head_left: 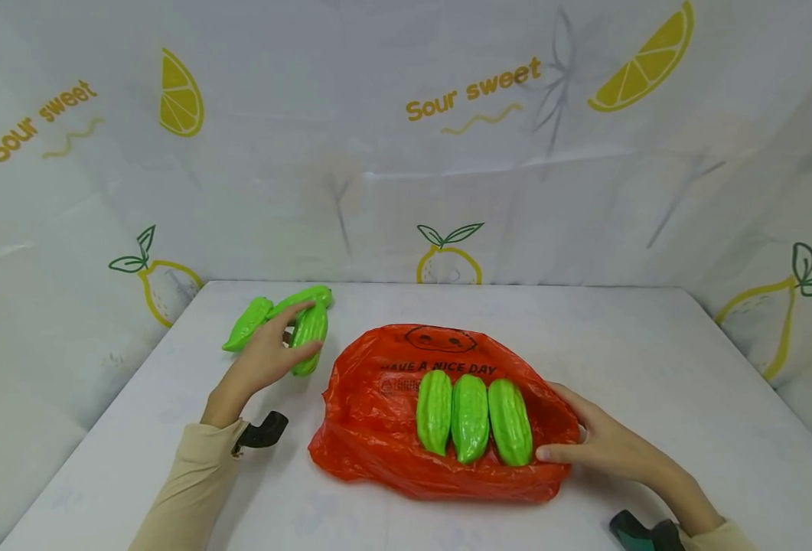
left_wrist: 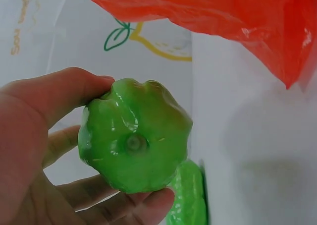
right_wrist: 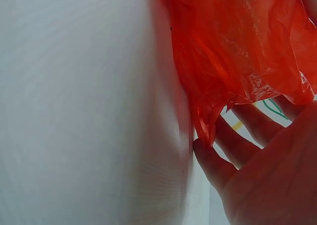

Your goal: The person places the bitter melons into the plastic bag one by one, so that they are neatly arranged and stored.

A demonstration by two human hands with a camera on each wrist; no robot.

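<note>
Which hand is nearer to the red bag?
Right. The right hand touches the red bag at its right edge; the left hand holds a green vegetable to its left.

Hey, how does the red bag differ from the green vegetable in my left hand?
The bag is red and crumpled; the held vegetable is green and ridged. The bag carries printed words, the vegetable shows none. The bag is larger than the vegetable. Both look glossy.

Backdrop (head_left: 295, 99): pale, lightly creased sheeting
Counter (head_left: 626, 337): white, in front of the backdrop
Lettering (head_left: 503, 79): "Sour sweet", printed twice, each above a wavy line
Lemon slices (head_left: 180, 103): two, yellow, higher up
Whole lemons (head_left: 449, 265): three yellow outlines, green leaves, low down
</note>
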